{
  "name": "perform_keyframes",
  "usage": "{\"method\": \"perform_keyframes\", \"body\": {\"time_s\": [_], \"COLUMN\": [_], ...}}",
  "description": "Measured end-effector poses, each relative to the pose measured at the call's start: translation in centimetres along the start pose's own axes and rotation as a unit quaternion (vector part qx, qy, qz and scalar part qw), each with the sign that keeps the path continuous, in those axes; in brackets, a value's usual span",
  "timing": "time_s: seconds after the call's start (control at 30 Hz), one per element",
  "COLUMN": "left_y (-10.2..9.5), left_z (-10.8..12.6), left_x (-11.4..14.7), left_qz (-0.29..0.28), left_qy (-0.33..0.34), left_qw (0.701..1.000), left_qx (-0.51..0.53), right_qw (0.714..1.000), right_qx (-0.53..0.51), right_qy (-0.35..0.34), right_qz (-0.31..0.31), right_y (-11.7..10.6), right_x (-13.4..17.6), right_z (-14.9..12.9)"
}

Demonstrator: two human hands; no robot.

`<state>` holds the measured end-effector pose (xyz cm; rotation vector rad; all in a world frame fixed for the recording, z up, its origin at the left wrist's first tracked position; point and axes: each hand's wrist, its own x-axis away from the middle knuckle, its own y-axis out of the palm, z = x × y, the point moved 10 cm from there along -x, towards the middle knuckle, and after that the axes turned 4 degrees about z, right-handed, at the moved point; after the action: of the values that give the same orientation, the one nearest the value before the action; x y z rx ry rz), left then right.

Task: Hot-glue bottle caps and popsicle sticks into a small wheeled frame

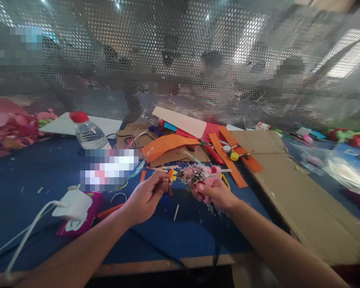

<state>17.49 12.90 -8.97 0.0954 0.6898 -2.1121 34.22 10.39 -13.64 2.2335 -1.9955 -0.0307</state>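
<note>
My right hand (211,192) is wrapped round a pink hot glue gun (210,178) with a pale glue stick out of its back. Stringy dried glue and scraps cling to the gun's front, and its nozzle points left. Close to that tip, my left hand (148,196) pinches a small orange and yellow piece (172,175) between thumb and fingers. Whether the nozzle touches the piece I cannot tell. From the gun a black cord (217,236) runs down over the table edge.
A red-capped bottle (90,134) stands behind a blurred bright patch. Left are a white charger (73,206) and a purple packet (93,208). Orange strips (228,162), cardboard (303,200) and red-handled pliers (214,154) lie on the blue table (198,240). A perforated screen (180,48) closes the back.
</note>
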Motion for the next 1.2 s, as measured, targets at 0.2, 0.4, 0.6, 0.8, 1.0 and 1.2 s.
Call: {"method": "perform_keyframes", "body": {"time_s": [0.2, 0.4, 0.6, 0.8, 1.0, 1.2], "left_y": [0.8, -0.2, -1.3, -1.2, -1.9, -1.3], "left_z": [0.8, 1.4, 1.1, 0.7, 0.7, 0.8], "left_x": [0.0, -0.2, -0.5, -0.4, -0.6, -0.6], "left_qz": [-0.058, 0.002, 0.056, 0.054, 0.086, 0.064], "left_qy": [-0.004, 0.036, 0.053, 0.041, 0.040, 0.057], "left_qw": [0.997, 0.998, 0.996, 0.997, 0.994, 0.995], "left_qx": [-0.055, -0.054, -0.044, -0.038, -0.058, -0.058], "right_qw": [0.999, 0.995, 0.995, 0.996, 0.997, 0.996], "right_qx": [0.049, 0.074, 0.090, 0.064, 0.024, -0.002], "right_qy": [0.008, 0.015, -0.013, -0.020, -0.009, -0.018], "right_qz": [0.017, 0.063, 0.038, 0.059, 0.075, 0.091], "right_y": [-0.5, -1.1, -0.1, -0.6, -1.4, -1.6], "right_x": [-0.2, -0.2, -0.1, -0.2, -0.5, -0.5], "right_z": [0.4, 0.2, -1.6, -1.0, 0.5, 0.3]}}
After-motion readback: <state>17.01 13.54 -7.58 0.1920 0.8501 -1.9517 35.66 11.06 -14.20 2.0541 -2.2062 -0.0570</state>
